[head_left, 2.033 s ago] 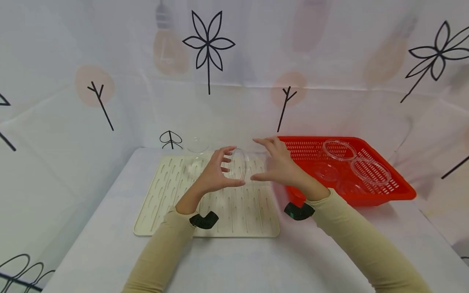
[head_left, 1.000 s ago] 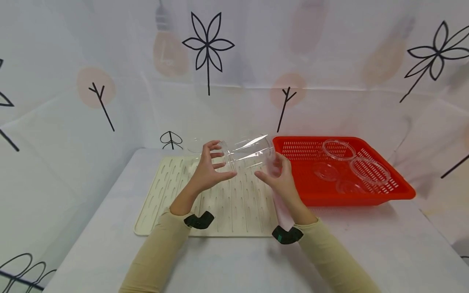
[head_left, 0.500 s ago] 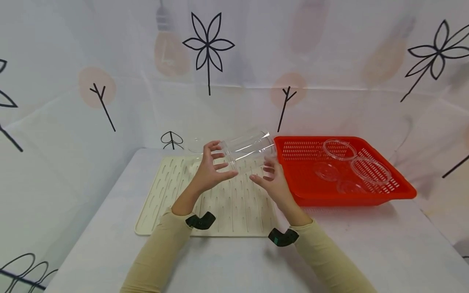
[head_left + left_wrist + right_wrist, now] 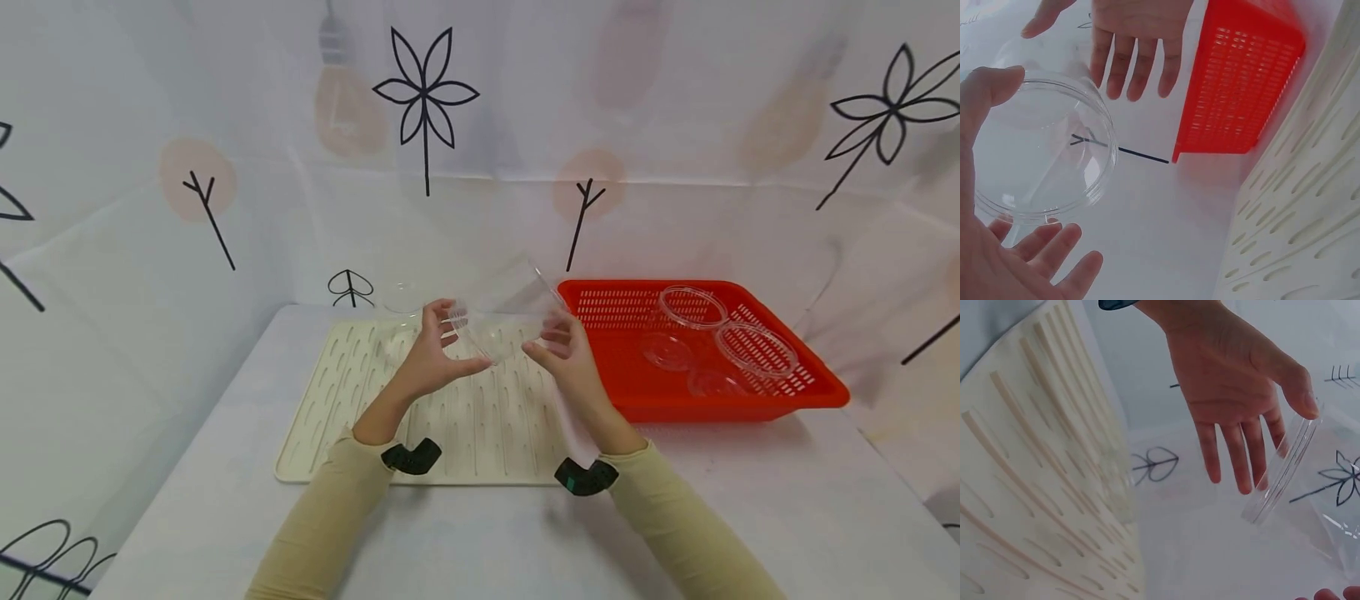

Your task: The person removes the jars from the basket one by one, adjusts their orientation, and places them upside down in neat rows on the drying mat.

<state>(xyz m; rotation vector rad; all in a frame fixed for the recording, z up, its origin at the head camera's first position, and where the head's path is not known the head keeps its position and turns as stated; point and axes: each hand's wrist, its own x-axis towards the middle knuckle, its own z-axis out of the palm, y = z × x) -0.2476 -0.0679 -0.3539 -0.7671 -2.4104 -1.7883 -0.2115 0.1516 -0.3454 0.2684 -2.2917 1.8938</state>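
Between both hands, over the ribbed cream mat, is a clear wide-mouthed jar, tilted with its right end higher. My left hand grips its ringed mouth, thumb at the near side and fingers on the far side. In the left wrist view the jar's round mouth sits between that thumb and the fingers. Around the other end, my right hand holds the jar with thumb in front and fingers behind. The right wrist view shows the jar's rim under the left thumb.
A red perforated basket at the right holds clear round containers, with rims facing up. Another clear container stands at the mat's back left. Behind the table hangs a white cloth with printed flowers.
Two seconds ago the right hand was apart from the jar at the right; it has since come onto the jar's far end. The jar has turned, its right end tipping upward.
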